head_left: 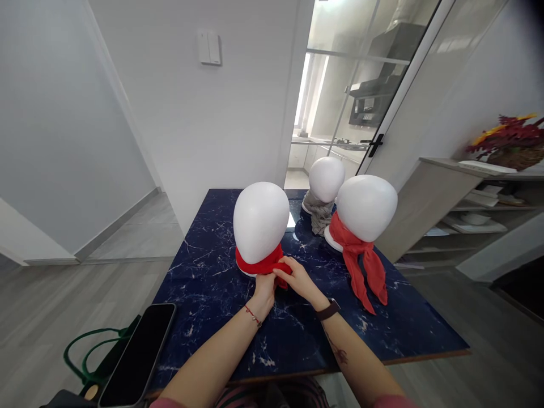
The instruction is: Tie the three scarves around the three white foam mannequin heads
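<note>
A bright red scarf is wrapped around the neck of a white mannequin head that stands near the middle of the table. In front of this neck my left hand is closed on the scarf. Just to its right, my right hand pinches another part of the same scarf between thumb and fingers. The two hands nearly touch, and the cloth between them is partly hidden. To the right stands another white head with a coral-red scarf knotted at its neck, two tails hanging forward.
A third white head with a grey scarf stands at the back. The dark blue marbled table has a phone at its left front, beside a bag's green handles. Shelves stand right, near a glass door.
</note>
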Demonstrator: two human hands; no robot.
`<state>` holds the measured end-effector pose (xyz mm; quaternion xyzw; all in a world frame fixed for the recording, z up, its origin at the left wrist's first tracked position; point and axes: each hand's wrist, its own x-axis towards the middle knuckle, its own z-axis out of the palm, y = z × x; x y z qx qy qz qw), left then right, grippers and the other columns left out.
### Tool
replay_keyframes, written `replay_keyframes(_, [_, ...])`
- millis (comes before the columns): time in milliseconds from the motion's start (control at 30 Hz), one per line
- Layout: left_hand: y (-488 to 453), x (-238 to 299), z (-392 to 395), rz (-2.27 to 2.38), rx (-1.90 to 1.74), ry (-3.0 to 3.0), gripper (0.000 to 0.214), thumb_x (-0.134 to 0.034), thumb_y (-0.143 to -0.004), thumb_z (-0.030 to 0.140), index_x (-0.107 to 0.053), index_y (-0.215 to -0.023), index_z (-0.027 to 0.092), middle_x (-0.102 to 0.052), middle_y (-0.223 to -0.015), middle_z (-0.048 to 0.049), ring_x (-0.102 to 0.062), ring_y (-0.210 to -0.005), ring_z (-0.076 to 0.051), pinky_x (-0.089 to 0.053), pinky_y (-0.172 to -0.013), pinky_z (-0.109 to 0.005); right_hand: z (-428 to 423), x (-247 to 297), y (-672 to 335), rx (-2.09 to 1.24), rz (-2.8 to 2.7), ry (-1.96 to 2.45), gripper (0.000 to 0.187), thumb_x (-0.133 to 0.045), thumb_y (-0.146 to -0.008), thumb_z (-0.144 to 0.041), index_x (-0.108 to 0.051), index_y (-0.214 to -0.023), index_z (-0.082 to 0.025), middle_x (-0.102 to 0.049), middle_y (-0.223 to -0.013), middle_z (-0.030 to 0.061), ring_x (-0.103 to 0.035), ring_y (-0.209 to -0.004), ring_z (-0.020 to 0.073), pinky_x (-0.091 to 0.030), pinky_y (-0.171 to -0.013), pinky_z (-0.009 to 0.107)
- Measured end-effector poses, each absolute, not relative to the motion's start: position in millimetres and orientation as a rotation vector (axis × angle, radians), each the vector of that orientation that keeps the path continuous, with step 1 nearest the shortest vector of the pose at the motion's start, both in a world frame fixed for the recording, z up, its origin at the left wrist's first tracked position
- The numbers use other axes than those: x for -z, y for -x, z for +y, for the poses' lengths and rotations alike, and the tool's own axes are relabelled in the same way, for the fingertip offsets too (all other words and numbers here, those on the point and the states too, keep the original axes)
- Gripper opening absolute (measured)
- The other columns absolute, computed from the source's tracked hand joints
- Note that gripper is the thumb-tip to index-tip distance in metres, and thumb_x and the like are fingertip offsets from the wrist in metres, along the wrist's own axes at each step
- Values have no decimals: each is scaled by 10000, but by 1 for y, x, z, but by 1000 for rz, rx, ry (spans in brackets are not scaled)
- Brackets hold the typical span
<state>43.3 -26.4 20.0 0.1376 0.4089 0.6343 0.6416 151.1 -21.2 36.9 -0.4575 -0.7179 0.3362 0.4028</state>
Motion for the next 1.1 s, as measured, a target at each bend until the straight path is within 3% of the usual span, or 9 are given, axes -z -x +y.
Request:
replay_keyframes(133, [-41,-22,-27,875,-1434,-366,179,-734,-478,64,-669,-637,113,-679,-643,-52,-589,-594,-137,-464,-642,-269,-18,-35,-153,-877,-1748,1135,204,-551,-820,-414,-565,-770,-217,-582,-759,-7,-533,-724,158,-414,-686,264])
replay_keyframes(333, [-38,-31,-28,958,-1324,-556,164,-774,-524,199,-706,-637,102,-675,-620,-66,-551,-542,-111,-430,-579,-245,-13,-36,-162,-942,-1571,1135,212,-539,-823,-430,-569,-852,-222,-642,-777,4,-585,-704,168,-448,-646,269])
replay_keyframes(433, [-36,-34,-27,1014,-1290,-579,136,-769,-530,180,-711,-615,92,-670,-595,-73,-533,-505,-101,-408,-537,-233,-9,-35,-164,-929,-1523,1163,242,-571,-800,-410,-630,-934,-217,-680,-835,34,-613,-726,186,-466,-654,286])
replay_keyframes(600, [-32,-35,-26,1067,-1266,-567,58,-728,-517,111,-674,-534,97,-638,-522,-44,-501,-452,-80,-380,-497,-210,-9,-42,-170,-722,-1537,1269,242,-580,-790,-376,-702,-899,-197,-632,-600,9,-541,-507,151,-442,-564,282])
replay_keyframes(900, [-31,-43,-33,1007,-1260,-426,94,-704,-530,138,-621,-564,113,-643,-581,-29,-560,-538,-94,-436,-574,-223,-4,-36,-177,-549,-1491,1316,227,-538,-821,-350,-678,-885,-184,-690,-790,56,-628,-619,169,-488,-654,295])
replay_keyframes(1100, [-35,-40,-32,942,-1303,-371,114,-684,-549,106,-571,-539,122,-607,-551,-7,-548,-539,-78,-453,-595,-213,-1,-23,-169,-687,-1586,1404,147,-554,-768,-263,-684,-780,-196,-694,-704,41,-631,-599,184,-474,-626,297])
